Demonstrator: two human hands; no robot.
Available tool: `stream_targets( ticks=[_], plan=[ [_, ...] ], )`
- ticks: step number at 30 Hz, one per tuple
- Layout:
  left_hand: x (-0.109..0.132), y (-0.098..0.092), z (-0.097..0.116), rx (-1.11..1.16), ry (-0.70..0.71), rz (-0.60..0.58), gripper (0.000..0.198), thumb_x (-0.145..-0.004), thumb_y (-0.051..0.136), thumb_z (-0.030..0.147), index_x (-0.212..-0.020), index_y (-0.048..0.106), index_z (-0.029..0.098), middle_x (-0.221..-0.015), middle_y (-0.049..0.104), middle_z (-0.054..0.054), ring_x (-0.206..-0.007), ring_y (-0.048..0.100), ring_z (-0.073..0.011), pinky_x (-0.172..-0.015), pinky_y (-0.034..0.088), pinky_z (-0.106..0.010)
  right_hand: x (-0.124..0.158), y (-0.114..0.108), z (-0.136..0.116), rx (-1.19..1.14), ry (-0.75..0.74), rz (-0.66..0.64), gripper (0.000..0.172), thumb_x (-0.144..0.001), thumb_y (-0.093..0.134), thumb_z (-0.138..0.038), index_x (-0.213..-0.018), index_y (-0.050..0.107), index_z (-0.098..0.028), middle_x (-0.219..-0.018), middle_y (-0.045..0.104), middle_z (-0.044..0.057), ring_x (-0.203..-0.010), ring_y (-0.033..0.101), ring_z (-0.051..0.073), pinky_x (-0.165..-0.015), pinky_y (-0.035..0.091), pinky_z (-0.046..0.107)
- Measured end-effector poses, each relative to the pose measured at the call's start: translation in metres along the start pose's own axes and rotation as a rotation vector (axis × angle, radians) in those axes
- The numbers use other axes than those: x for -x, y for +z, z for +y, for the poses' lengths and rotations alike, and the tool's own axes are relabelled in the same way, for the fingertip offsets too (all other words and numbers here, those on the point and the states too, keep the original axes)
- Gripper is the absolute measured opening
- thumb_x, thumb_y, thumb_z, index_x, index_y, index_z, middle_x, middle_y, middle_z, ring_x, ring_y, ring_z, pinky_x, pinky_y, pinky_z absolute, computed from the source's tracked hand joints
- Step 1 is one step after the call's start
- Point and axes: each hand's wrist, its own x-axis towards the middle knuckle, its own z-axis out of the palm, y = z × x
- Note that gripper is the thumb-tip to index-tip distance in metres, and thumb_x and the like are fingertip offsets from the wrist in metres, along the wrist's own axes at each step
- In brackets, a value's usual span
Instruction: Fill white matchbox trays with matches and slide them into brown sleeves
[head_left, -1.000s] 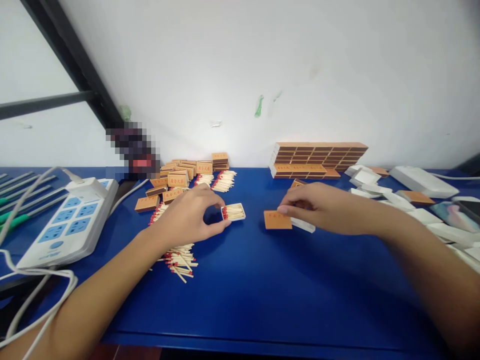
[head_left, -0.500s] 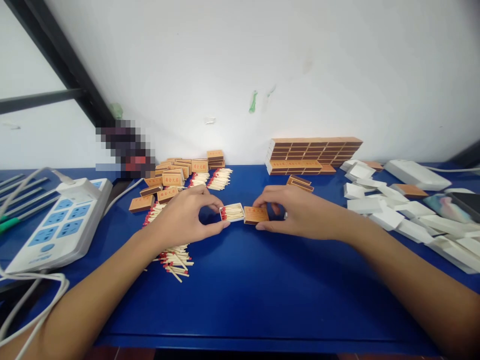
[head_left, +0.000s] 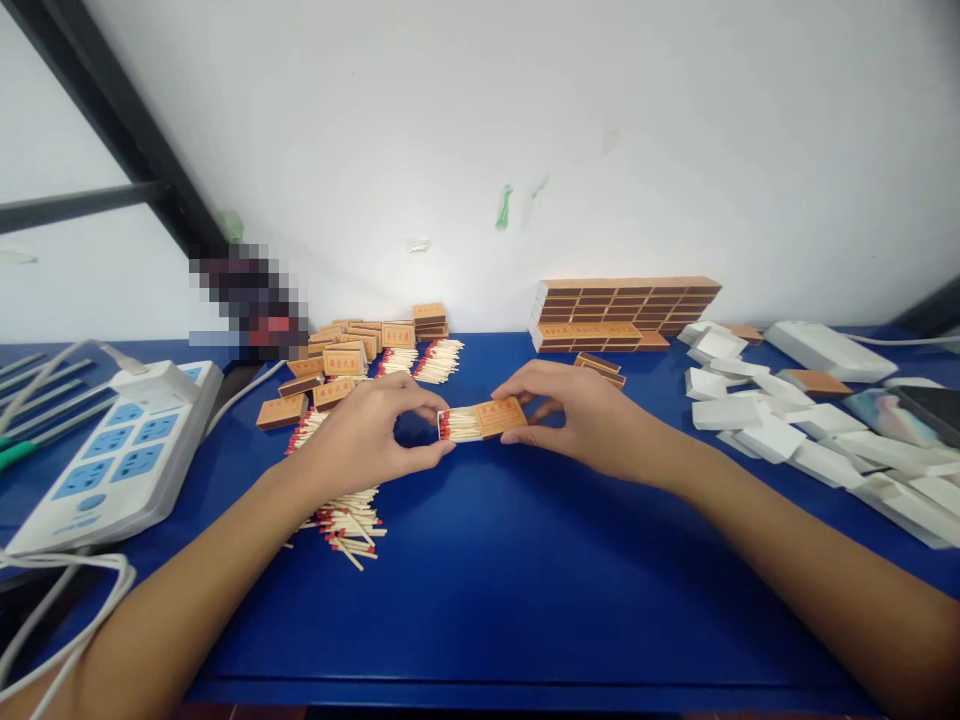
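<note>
My left hand point(head_left: 382, 425) pinches the left end of a white matchbox tray point(head_left: 469, 437) filled with red-headed matches point(head_left: 459, 422). Between the thumb and fingers of my right hand point(head_left: 566, 410) is an orange matchbox sleeve point(head_left: 501, 417). The tray's right part sits inside the sleeve, and its left part sticks out with the match heads showing. Loose matches point(head_left: 351, 525) lie in a pile beneath and beside my left wrist. Two more small heaps of matches point(head_left: 439, 362) rest beyond that hand, beside a group of matchboxes point(head_left: 343, 362).
A stacked block of matchbox sleeves point(head_left: 626, 305) stands against the wall, with a couple of loose sleeves point(head_left: 600, 368) before it. White trays point(head_left: 772, 437) are heaped at the right, near a phone point(head_left: 930, 412). At the left lies a power strip point(head_left: 120, 450) with cables.
My right hand has moved left with the sleeve, which now covers the right part of the tray. Before, the sleeve stood end to end with the tray. My left hand has hardly moved.
</note>
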Motion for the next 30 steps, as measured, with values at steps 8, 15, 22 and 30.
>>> stream_targets(
  ticks=[8, 15, 22, 30],
  plan=[
    [-0.004, -0.001, 0.003, 0.202, -0.109, 0.075, 0.033, -0.083, 0.087, 0.044, -0.107, 0.081, 0.022, -0.093, 0.084, -0.002, -0.088, 0.078, -0.0215, -0.075, 0.058, -0.030, -0.001, 0.006, -0.004, -0.018, 0.008, 0.112, 0.034, -0.086, 0.084, -0.044, -0.112, 0.076, -0.024, -0.110, 0.074, 0.007, -0.092, 0.073, 0.022, -0.079, 0.066, 0.038],
    [-0.005, -0.004, 0.006, 0.350, -0.165, 0.003, 0.042, -0.076, 0.093, 0.048, -0.109, 0.082, 0.024, -0.093, 0.084, -0.002, -0.090, 0.079, -0.0227, -0.074, 0.058, -0.029, 0.000, 0.021, -0.014, -0.135, -0.075, 0.094, 0.032, -0.089, 0.082, -0.037, -0.118, 0.074, -0.026, -0.115, 0.072, 0.007, -0.095, 0.074, 0.021, -0.087, 0.068, 0.039],
    [-0.005, -0.004, 0.007, 0.386, -0.117, -0.109, 0.063, -0.062, 0.098, 0.059, -0.112, 0.081, 0.025, -0.082, 0.081, 0.001, -0.083, 0.074, -0.0214, -0.073, 0.053, -0.029, 0.006, 0.029, -0.024, -0.074, -0.221, -0.005, 0.035, -0.099, 0.072, -0.028, -0.134, 0.069, -0.030, -0.128, 0.072, 0.008, -0.112, 0.073, 0.024, -0.099, 0.064, 0.042],
    [0.000, 0.004, 0.005, 0.292, -0.068, -0.044, 0.066, -0.058, 0.099, 0.060, -0.112, 0.080, 0.029, -0.096, 0.078, 0.000, -0.086, 0.069, -0.0201, -0.077, 0.053, -0.031, 0.008, 0.025, -0.034, 0.117, -0.324, -0.023, 0.033, -0.105, 0.060, -0.025, -0.137, 0.064, -0.031, -0.135, 0.069, 0.009, -0.112, 0.073, 0.023, -0.095, 0.064, 0.039]
  ],
)
